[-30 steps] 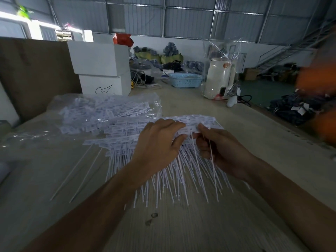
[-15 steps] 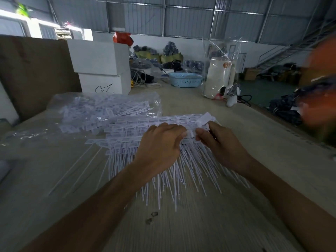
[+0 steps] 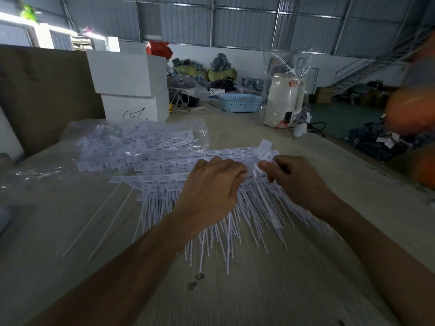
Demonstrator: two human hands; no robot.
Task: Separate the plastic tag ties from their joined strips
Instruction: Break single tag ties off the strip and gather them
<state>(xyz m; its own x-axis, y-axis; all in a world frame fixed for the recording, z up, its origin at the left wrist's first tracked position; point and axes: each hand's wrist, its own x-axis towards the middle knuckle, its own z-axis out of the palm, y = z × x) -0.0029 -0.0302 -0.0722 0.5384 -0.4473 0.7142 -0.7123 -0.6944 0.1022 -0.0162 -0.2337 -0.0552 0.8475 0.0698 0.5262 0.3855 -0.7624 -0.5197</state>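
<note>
A heap of white plastic tag ties in joined strips (image 3: 164, 170) lies spread on the table (image 3: 270, 290), flat heads away from me and thin tails fanned toward me. My left hand (image 3: 209, 189) lies over the heap's middle with fingers curled onto the strips, holding them down. Just right of it, my right hand (image 3: 294, 177) pinches one tag tie (image 3: 264, 147), whose flat head stands tilted up above the row.
A clear plastic bag of more tag ties (image 3: 131, 142) lies at the back left. Two loose ties (image 3: 101, 220) lie left of the heap. Stacked white boxes (image 3: 131, 85), a blue basket (image 3: 240, 102) and a bagged white jug (image 3: 282, 100) stand farther back.
My right hand has moved up from the tails to the heads' row and lifted one tag's head up and away from the strip. My left hand shifted slightly but stays on the heap.
</note>
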